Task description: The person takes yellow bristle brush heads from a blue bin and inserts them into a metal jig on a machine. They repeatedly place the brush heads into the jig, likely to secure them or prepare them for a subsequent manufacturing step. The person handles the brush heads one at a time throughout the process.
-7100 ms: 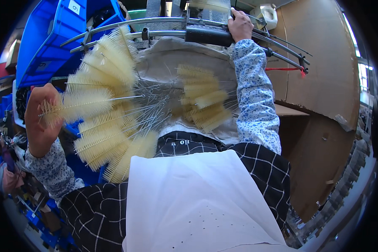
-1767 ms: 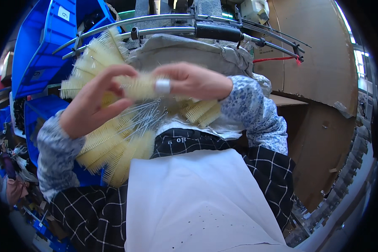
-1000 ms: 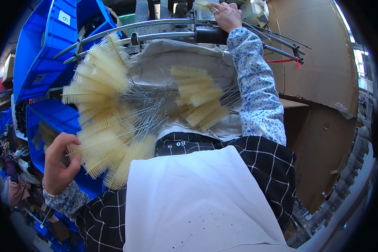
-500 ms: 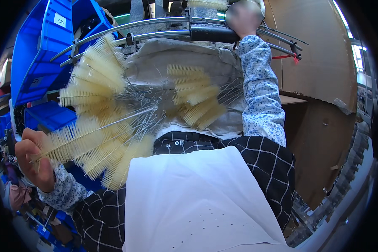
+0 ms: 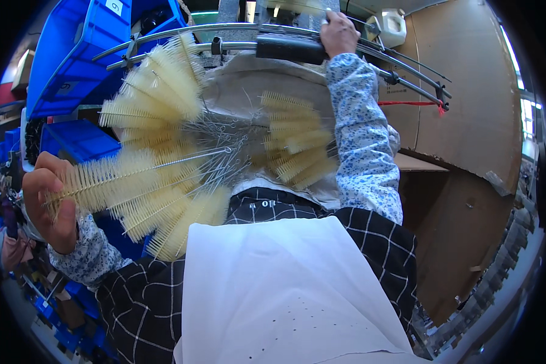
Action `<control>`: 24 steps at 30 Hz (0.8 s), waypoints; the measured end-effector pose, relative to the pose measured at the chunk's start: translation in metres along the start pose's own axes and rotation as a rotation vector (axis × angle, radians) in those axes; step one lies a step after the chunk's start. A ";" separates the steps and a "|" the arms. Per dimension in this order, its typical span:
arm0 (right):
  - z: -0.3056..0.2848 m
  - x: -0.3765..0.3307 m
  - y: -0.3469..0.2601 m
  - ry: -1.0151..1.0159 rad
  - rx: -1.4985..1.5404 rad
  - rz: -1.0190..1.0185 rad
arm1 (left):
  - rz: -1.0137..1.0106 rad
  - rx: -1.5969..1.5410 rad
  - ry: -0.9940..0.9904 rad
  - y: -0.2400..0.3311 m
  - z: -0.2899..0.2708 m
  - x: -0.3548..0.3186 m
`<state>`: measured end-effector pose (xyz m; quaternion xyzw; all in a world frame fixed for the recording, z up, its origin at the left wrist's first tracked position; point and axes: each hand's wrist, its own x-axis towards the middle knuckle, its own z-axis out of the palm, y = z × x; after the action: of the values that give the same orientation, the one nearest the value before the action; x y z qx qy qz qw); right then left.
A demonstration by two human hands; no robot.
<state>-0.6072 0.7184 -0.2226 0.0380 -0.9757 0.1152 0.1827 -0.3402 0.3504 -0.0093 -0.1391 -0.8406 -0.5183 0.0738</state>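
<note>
My left hand [image 5: 50, 200], at the far left, pinches the bristle tip of a pale yellow wire brush [image 5: 127, 176]. That brush's twisted wire stem points right and ends in a small loop. Beneath it, a fan of similar brushes [image 5: 164, 91] lies across the left side of my lap. A second, smaller bunch of brushes [image 5: 300, 136] rests on the grey cloth at the middle. My right hand [image 5: 338, 34] reaches up to the metal rails, its fingers curled at the edge of a clear panel [image 5: 291, 21] by a black roller [image 5: 291, 48]. What those fingers grip is unclear.
Blue bins [image 5: 73, 54] stand at the left, with a smaller blue tray [image 5: 79, 142] below them. Two bent metal rails [image 5: 236, 45] cross in front of me. Large cardboard sheets [image 5: 467, 91] rise at the right, near a white jug [image 5: 394, 27].
The view has shifted a little. My right hand has moved left along the rails toward the clear panel. The left hand still pinches the brush, held much as before.
</note>
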 end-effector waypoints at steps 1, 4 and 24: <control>0.012 -0.001 -0.009 0.062 -0.009 -0.019 | 0.000 -0.001 0.011 0.000 0.000 -0.001; 0.016 -0.003 -0.050 0.041 0.158 -0.024 | 0.009 0.002 0.016 -0.001 0.002 -0.001; -0.011 0.034 0.116 -0.253 0.196 0.017 | 0.008 0.109 -0.007 -0.009 -0.012 -0.002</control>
<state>-0.6488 0.8330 -0.2248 0.0617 -0.9752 0.2059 0.0527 -0.3418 0.3355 -0.0122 -0.1399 -0.8673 -0.4710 0.0801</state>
